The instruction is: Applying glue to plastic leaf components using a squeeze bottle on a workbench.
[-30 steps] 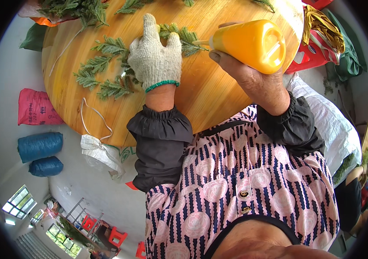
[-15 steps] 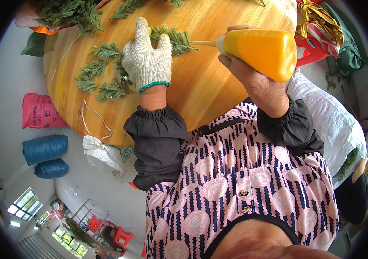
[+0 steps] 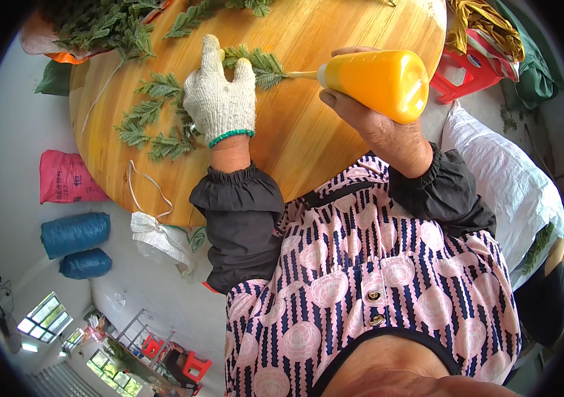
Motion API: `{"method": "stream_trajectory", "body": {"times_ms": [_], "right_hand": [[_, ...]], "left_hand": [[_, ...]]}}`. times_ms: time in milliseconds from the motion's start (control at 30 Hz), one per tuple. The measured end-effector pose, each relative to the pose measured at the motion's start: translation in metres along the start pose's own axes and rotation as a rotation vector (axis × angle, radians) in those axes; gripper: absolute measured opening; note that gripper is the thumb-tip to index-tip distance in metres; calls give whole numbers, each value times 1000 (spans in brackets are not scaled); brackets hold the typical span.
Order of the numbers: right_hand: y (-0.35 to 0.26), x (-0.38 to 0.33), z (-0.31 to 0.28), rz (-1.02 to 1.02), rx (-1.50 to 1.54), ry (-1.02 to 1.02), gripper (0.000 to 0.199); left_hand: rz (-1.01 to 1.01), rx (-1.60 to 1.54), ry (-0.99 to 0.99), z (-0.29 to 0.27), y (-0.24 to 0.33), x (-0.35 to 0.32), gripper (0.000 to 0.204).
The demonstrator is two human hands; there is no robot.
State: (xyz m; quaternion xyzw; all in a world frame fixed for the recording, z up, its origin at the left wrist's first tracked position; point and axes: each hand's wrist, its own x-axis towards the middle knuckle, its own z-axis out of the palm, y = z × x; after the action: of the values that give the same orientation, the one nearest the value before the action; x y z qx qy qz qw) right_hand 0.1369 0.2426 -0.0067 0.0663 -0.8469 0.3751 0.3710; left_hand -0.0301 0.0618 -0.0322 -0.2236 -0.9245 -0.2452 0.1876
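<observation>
My left hand [image 3: 221, 104], in a white knitted glove with a green cuff, lies over an evergreen branch [image 3: 268, 69] on the wooden table. Its index finger is stretched out, its thumb presses the branch, and the other fingers are hidden. More green sprays of it [image 3: 141, 116] spread out left of the glove. My bare right hand [image 3: 380, 130] is wrapped round a yellow squeeze bottle [image 3: 382, 81], held tilted almost level. The bottle's thin nozzle [image 3: 303, 75] points left, its tip at the right end of the branch.
A pile of evergreen sprigs [image 3: 106, 28] lies at the table's [image 3: 308, 142] far left, with more sprigs [image 3: 188, 18] at the far edge. A white strap [image 3: 151, 180] hangs over the near left rim. Right of the table are a red stool [image 3: 461, 74] and a large white sack [image 3: 497, 159].
The bottle and my right hand have shifted slightly left and down in the picture, and the nozzle tip remains by the branch end. My left hand stays on the branch.
</observation>
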Motion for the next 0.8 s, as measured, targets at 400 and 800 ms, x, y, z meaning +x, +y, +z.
{"method": "stream_trajectory", "body": {"times_ms": [400,800], "right_hand": [[0,-6,-13,201,218,31,32],[33,1,-14,746,1021,512,21]], "left_hand": [[54,55,35,-2,-4,-1,58],[386,142,16,-25,44,-9,43]]}}
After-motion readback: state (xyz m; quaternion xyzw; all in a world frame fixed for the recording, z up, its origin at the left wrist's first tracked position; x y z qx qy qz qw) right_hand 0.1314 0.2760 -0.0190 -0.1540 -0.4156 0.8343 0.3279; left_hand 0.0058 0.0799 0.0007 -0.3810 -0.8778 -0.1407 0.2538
